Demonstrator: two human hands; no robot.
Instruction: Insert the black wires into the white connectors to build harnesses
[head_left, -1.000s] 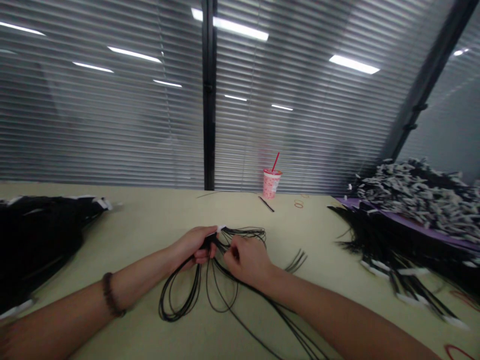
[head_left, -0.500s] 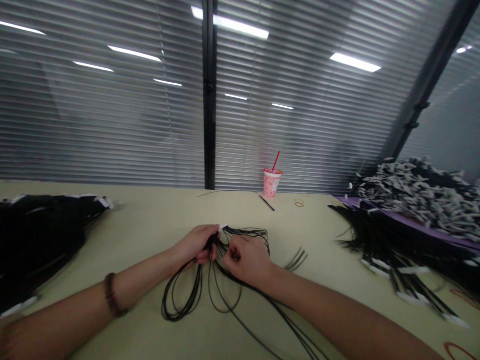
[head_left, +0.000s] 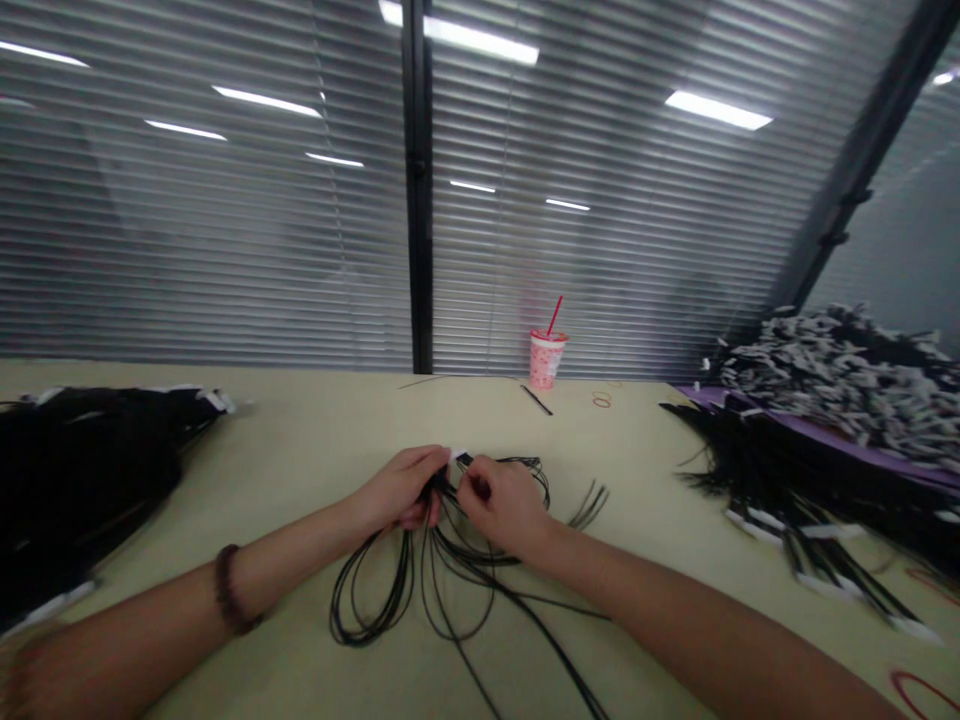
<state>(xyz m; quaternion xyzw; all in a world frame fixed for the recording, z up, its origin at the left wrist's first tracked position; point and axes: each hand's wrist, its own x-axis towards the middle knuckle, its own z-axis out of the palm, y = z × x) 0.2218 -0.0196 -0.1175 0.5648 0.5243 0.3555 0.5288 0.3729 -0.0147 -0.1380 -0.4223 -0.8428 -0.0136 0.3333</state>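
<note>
Thin black cables with a white connector (head_left: 457,455) are gathered in front of me, just above the table. My left hand (head_left: 412,487) is closed around the cable bundle (head_left: 373,625), whose loops hang below it. Close on its right, my right hand (head_left: 504,500) pinches black wires near the white connector, thumb against fingers. Several loose strands run from between the hands toward the table's near edge, and some cable ends stick out beyond my right wrist. The exact grip of the right fingertips is partly hidden.
A black cable pile (head_left: 82,470) lies at left. At right, many cables with white connectors (head_left: 832,385) are heaped on purple material (head_left: 795,430). A pink cup (head_left: 546,360) with a straw stands by the blinds, near rubber bands (head_left: 601,399) and a short black strip (head_left: 537,400).
My right hand has moved slightly up to the wires beside the white connector. The loose strands below have shifted and spread, and my left hand keeps its hold, a little farther right.
</note>
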